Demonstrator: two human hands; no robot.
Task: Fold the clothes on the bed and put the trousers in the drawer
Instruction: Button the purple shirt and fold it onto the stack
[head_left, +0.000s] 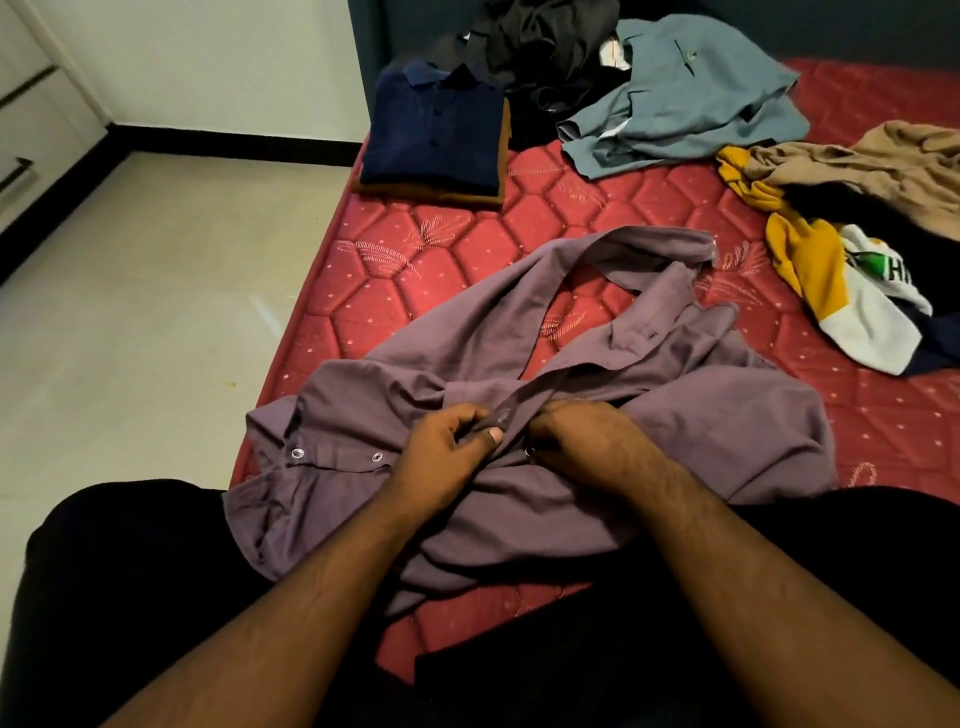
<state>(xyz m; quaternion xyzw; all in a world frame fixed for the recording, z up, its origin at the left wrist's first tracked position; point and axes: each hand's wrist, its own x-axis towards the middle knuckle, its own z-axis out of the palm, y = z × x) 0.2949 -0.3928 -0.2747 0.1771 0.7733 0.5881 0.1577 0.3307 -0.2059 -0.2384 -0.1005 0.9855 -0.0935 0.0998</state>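
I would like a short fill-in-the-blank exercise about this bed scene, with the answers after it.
1. Both hands, left hand and right hand, hold the ____ shirt.
2. The folded navy shirt lies on a folded ____ garment.
3. The mattress is ____.

Answers: purple; brown; red

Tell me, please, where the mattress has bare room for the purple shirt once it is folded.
Bare mattress lies between the purple shirt and the folded navy stack. The far and right side is crowded with loose clothes.

Pale tiled floor; white wall (black skirting along base).
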